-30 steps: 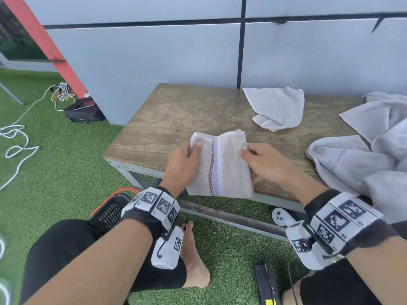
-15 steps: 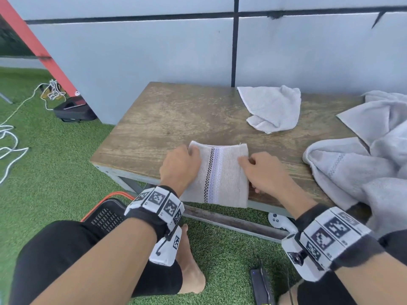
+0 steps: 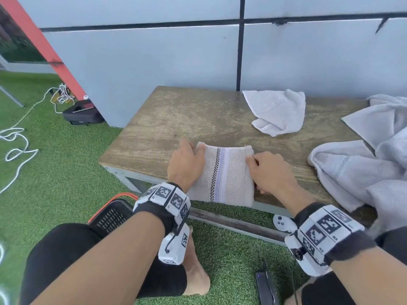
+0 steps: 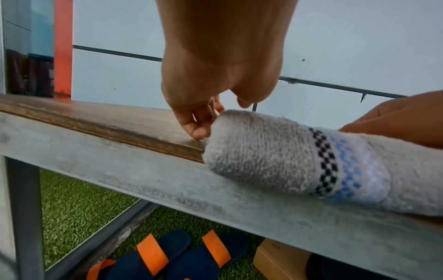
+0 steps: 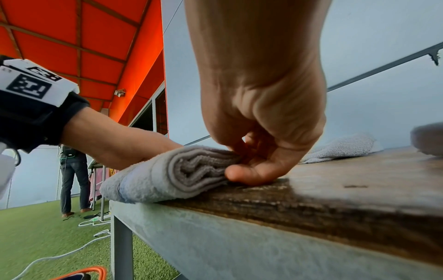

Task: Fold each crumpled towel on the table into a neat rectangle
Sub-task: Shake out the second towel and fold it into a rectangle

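Observation:
A folded white towel with a checkered and blue stripe (image 3: 224, 172) (image 4: 275, 161) (image 5: 172, 174) lies on the wooden table (image 3: 187, 119), its near end hanging over the front edge. My left hand (image 3: 193, 150) (image 4: 215, 113) rests loosely curled against the towel's left edge, thumb just above its far corner. My right hand (image 3: 251, 164) (image 5: 239, 164) pinches the layered right edge, fingers in the folds and thumb on the tabletop. A small crumpled towel (image 3: 277, 111) (image 5: 340, 147) lies at the back. A large crumpled towel (image 3: 363, 168) fills the right side.
A grey wall stands right behind the table. On the grass below lie a white controller (image 3: 283, 223), a black device (image 3: 266, 285), a black crate (image 3: 112, 216), sandals (image 4: 167, 253) and a cardboard box (image 4: 280, 259). White cables (image 3: 15, 146) trail left. A person (image 5: 72, 180) stands far off.
The folded towel, held up at the table's edge a second ago, now lies flat on the table. Both hands came down with it, and the left fingers slid out to its side.

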A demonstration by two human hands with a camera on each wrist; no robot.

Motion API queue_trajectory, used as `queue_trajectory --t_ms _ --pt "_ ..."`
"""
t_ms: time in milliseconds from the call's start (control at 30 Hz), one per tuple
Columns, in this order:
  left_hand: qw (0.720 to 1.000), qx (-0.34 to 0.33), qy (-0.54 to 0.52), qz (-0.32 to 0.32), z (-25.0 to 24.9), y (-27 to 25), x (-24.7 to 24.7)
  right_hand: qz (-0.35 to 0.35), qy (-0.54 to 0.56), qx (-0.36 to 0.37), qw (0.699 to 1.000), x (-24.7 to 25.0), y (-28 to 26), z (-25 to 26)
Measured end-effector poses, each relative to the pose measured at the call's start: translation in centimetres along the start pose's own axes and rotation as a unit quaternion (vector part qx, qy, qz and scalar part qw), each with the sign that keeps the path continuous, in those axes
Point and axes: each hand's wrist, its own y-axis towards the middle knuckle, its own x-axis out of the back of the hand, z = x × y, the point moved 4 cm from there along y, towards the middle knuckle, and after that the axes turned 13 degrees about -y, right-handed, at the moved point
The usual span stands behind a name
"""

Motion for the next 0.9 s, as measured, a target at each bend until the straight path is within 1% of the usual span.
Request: queue_trajectory --t_ms 33,100,133,167,200,233,267,300,333,367,400,433,467,533,600,667,733,800,867,900 --pt "0.999 -0.036 -0.008 -0.010 -0.3 -0.5 0.2 0.001 -0.002 -0.003 1.000 -0.1 0.0 -0.1" --pt "0.987 -0.151 0.037 -0.030 -0.9 -1.6 0.6 -0.008 -0.035 -0.007 0.999 -0.1 0.0 0.0" --pt "0.977 -0.200 0.066 -0.020 -1.1 -2.2 0.4 -0.032 -0.066 -0.005 0.997 0.1 -0.2 0.2" --pt "0.970 -0.226 0.091 0.014 -1.0 -2.6 -0.2 -0.070 -0.098 0.004 0.993 0.5 -0.5 0.4" --pt "0.965 -0.228 0.114 0.066 -0.8 -3.0 -0.9 -0.114 -0.122 0.027 0.986 1.0 -0.8 0.9" --pt "0.960 -0.211 0.136 0.121 -0.3 -3.3 -1.7 -0.153 -0.136 0.065 0.977 1.5 -1.0 1.6" --pt "0.956 -0.187 0.157 0.165 0.2 -3.4 -2.5 -0.171 -0.145 0.112 0.968 1.6 -1.2 2.1" --pt "0.952 -0.165 0.172 0.191 0.8 -3.3 -3.1 -0.162 -0.152 0.160 0.962 1.3 -1.1 2.5" --pt "0.950 -0.153 0.180 0.203 1.1 -3.2 -3.5 -0.130 -0.157 0.196 0.959 0.6 -1.0 2.6" --pt "0.949 -0.147 0.183 0.209 1.2 -3.2 -3.7 -0.084 -0.159 0.216 0.960 -0.2 -0.9 2.6" --pt "0.948 -0.144 0.187 0.214 1.3 -3.0 -3.7 -0.042 -0.160 0.216 0.962 -0.9 -0.9 2.5" --pt "0.945 -0.144 0.197 0.219 1.2 -2.9 -3.6 -0.013 -0.160 0.204 0.966 -1.5 -0.8 2.3" --pt "0.940 -0.149 0.214 0.221 1.1 -2.6 -3.4 0.000 -0.164 0.190 0.968 -2.0 -0.8 2.2" --pt "0.930 -0.165 0.255 0.206 0.8 -1.9 -2.9 -0.002 -0.176 0.170 0.970 -2.2 -0.8 2.3" --pt "0.929 -0.167 0.289 0.162 0.5 -1.1 -2.3 -0.013 -0.200 0.151 0.968 -2.0 -0.7 2.6" --pt "0.935 -0.167 0.296 0.105 -0.4 -0.9 -1.7 -0.041 -0.252 0.125 0.959 -1.4 -0.8 3.2" --pt "0.946 -0.173 0.264 0.071 -1.4 -1.4 -1.6 -0.068 -0.301 0.085 0.947 -0.4 -1.1 3.7" --pt "0.958 -0.175 0.221 0.061 -2.0 -2.4 -1.9 -0.087 -0.322 0.051 0.941 0.7 -1.3 3.9" --pt "0.966 -0.162 0.189 0.065 -2.1 -3.3 -2.6 -0.118 -0.323 0.044 0.938 1.2 -1.4 3.9" --pt "0.969 -0.153 0.177 0.075 -1.9 -3.7 -3.1 -0.138 -0.308 0.055 0.940 1.1 -1.4 3.9"
